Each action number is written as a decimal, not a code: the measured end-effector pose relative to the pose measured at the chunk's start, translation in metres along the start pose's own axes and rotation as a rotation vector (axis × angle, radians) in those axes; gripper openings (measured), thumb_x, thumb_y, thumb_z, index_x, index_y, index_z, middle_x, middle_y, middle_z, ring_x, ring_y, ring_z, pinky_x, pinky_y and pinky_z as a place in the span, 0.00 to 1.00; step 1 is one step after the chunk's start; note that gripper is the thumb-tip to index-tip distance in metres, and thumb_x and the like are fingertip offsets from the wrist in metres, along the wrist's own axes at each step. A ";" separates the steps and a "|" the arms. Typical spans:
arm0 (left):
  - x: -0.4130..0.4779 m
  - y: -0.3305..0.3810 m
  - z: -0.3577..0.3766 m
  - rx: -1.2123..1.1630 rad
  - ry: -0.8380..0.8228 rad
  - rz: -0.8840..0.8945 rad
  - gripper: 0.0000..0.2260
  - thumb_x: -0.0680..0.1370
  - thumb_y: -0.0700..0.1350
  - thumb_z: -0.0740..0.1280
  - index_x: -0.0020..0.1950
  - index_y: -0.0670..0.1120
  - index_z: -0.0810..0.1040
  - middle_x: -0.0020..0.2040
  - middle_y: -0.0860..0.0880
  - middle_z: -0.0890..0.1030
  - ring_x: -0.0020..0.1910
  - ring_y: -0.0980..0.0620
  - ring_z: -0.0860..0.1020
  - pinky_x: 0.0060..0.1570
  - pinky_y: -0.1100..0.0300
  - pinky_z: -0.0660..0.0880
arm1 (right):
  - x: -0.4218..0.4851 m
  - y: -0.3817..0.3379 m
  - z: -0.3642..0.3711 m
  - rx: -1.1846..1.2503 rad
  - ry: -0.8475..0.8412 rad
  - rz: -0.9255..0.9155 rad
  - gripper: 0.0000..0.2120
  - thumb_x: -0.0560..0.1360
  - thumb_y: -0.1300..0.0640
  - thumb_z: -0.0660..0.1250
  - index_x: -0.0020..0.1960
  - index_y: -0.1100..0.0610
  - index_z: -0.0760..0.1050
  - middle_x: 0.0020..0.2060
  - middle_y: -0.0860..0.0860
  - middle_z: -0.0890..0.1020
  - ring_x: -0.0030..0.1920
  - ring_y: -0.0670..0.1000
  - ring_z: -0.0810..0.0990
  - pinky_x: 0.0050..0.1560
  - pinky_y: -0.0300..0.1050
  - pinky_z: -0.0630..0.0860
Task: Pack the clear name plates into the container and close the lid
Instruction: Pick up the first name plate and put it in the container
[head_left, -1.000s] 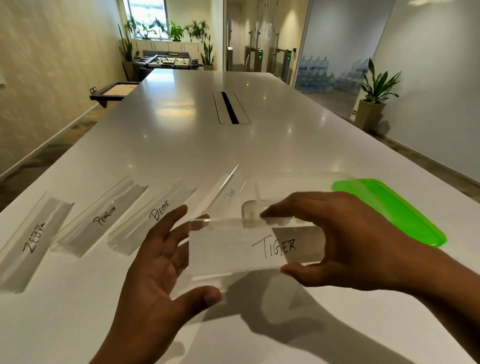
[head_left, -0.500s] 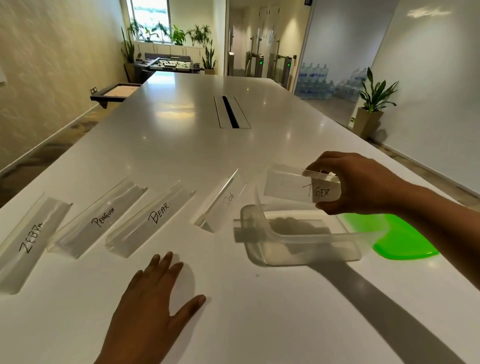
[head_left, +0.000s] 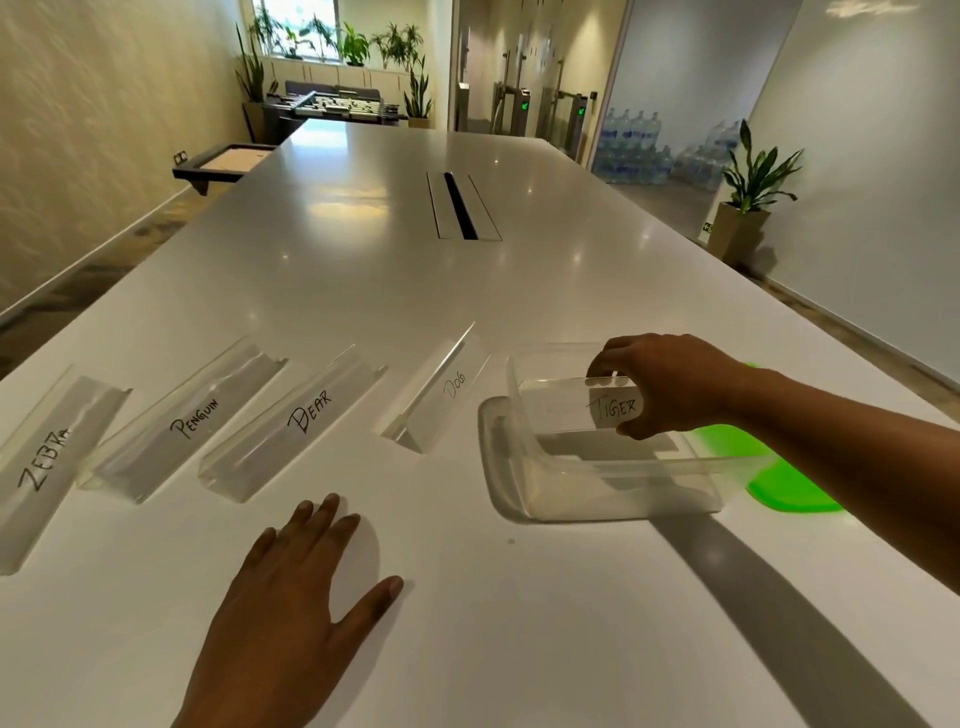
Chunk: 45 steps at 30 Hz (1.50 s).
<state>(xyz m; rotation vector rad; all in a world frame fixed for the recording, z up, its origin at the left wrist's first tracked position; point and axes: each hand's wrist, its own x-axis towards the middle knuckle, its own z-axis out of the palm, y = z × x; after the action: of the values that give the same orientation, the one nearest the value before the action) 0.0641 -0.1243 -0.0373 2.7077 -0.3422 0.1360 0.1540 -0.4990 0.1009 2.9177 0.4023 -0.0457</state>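
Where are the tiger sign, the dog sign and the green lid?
tiger plate (head_left: 615, 408): head view, on the written word TIGER.
dog plate (head_left: 454, 385): head view, on the written word DOG.
green lid (head_left: 784, 491): head view, on its bare near part.

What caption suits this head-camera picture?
Right hand holds the TIGER plate in the clear container; left hand rests on the table.

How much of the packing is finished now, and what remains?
Done: no plate lies packed yet. In hand: the right hand holds the TIGER plate inside the clear container. Left: ZEBRA, PENGUIN, BEAR and DOG plates lie on the table; the green lid lies beside the container.
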 end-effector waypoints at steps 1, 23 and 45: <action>0.000 0.000 0.000 0.001 0.003 -0.001 0.45 0.66 0.78 0.40 0.74 0.55 0.65 0.77 0.55 0.59 0.77 0.55 0.56 0.75 0.53 0.52 | 0.002 -0.001 0.001 -0.004 -0.015 0.001 0.29 0.61 0.44 0.76 0.60 0.43 0.72 0.53 0.41 0.77 0.45 0.47 0.73 0.37 0.42 0.70; 0.005 -0.005 0.005 0.042 -0.021 0.011 0.44 0.68 0.78 0.43 0.70 0.51 0.72 0.74 0.51 0.67 0.74 0.49 0.65 0.72 0.46 0.59 | 0.021 -0.009 0.023 0.035 -0.138 -0.005 0.29 0.63 0.46 0.77 0.61 0.47 0.73 0.54 0.45 0.77 0.53 0.50 0.75 0.43 0.45 0.74; 0.002 -0.004 0.002 0.000 -0.018 0.012 0.43 0.68 0.77 0.44 0.73 0.53 0.67 0.76 0.54 0.62 0.76 0.55 0.58 0.74 0.51 0.54 | 0.021 0.000 0.022 0.246 -0.078 -0.016 0.26 0.64 0.48 0.79 0.60 0.50 0.76 0.49 0.43 0.77 0.51 0.47 0.76 0.51 0.43 0.75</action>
<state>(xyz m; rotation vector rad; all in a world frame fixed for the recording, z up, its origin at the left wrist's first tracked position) 0.0668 -0.1225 -0.0405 2.7083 -0.3634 0.1154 0.1741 -0.4981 0.0782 3.1410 0.4356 -0.2259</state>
